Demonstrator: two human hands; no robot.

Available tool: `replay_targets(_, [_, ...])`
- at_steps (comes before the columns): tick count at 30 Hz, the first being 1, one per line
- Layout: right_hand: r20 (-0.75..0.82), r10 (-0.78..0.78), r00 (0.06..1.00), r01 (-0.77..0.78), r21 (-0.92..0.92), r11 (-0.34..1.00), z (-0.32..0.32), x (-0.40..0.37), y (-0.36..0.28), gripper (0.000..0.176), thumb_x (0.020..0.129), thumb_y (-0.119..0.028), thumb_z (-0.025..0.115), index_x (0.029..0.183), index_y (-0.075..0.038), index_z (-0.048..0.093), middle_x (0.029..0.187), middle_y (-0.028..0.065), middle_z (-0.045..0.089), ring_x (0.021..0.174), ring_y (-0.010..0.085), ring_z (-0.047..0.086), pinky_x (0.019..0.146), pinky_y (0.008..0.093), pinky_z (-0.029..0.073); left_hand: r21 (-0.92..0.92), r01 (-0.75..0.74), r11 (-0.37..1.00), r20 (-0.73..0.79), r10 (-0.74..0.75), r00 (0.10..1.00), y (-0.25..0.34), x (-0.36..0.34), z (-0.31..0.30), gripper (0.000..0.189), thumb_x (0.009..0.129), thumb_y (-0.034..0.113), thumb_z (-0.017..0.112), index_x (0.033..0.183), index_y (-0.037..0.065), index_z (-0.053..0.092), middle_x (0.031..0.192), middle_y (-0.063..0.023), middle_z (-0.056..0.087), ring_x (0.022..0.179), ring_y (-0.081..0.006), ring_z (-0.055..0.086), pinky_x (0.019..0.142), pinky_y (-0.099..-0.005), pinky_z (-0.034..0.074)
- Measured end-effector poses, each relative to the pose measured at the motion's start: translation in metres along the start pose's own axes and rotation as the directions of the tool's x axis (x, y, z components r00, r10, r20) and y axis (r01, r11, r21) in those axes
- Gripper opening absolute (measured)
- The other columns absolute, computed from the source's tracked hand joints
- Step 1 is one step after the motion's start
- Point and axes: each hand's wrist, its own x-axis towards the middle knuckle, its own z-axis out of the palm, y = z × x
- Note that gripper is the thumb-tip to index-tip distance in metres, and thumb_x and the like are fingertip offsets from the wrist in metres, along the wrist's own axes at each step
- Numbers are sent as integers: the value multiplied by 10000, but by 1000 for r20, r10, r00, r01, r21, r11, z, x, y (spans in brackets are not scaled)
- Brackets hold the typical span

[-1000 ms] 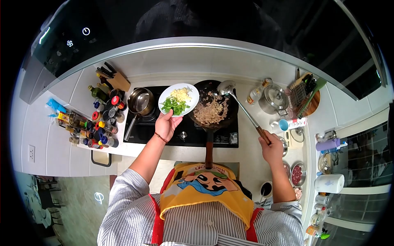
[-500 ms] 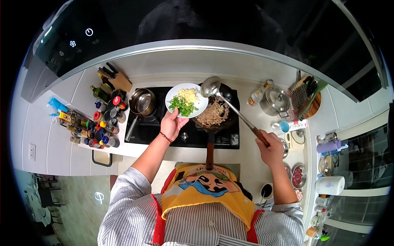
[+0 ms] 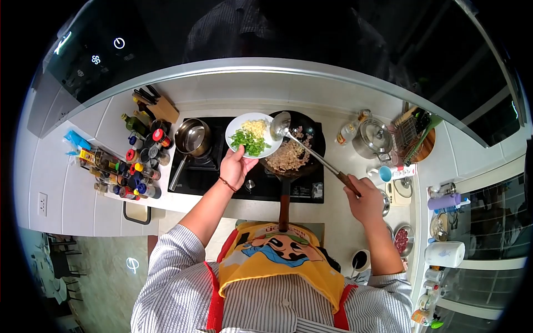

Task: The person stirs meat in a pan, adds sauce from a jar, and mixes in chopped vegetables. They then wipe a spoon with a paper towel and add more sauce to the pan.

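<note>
My left hand grips the lower edge of a white plate, thumb on top. On the plate lie chopped green pieces and pale minced bits. My right hand is closed round the wooden handle of a metal ladle, whose bowl is at the plate's right edge, over the left side of a dark wok. Browned minced food lies in the wok, partly covered by the ladle. The wok's wooden handle points toward my apron.
A small saucepan stands on the left of the black stove. Sauce bottles and a knife block are farther left. A lidded pot, a blue cup and a bowl of red meat are on the right.
The ladle's bowl has moved left and down toward the plate. My right hand has shifted slightly left, while the plate has moved slightly right.
</note>
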Motion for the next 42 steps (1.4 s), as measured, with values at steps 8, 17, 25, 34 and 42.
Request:
replay_targets(8, [-104,3,995,-13,-92,996,-12,-3,19,322,830,-139,790,1148,-125,743,811,88,620,634,302,627,574,388,501,13,-51,999,-125,52,991,-1,11,-16,414,1097,286,466,1448,75,404,1298,-123,619,1045,-250,705,838,-351,614])
replay_targets(17, [26,157,987,-159,234,959,-9,-16,-17,344,834,-72,784,1173,-61,725,797,108,621,694,236,614,639,335,477,-21,-126,992,-87,124,989,-11,29,-4,420,1069,238,557,1427,71,413,1301,-95,611,1069,-209,689,880,-307,594])
replay_targets(25, [69,77,995,-91,236,968,-4,-12,-28,320,851,-94,773,1164,-54,717,832,126,632,696,292,643,620,353,501,-28,-227,973,-31,227,973,-19,36,20,392,1047,195,598,1387,70,449,1303,-83,607,1135,-191,648,950,-332,569])
replay_targets(34, [-77,27,997,-31,-52,998,-17,-12,-16,349,822,-115,794,1165,-106,732,822,91,633,665,292,641,592,372,508,5,-279,960,-71,278,958,-13,26,14,355,1032,145,619,1345,88,462,1337,-62,589,1207,-194,605,1032,-348,528])
replay_targets(42, [11,35,999,-37,191,981,5,-10,-34,342,845,-108,786,1179,-66,722,829,113,644,672,275,631,608,348,491,-9,-267,964,-72,266,961,-15,27,13,334,1029,122,616,1328,86,471,1306,-62,602,1197,-188,607,1038,-354,529])
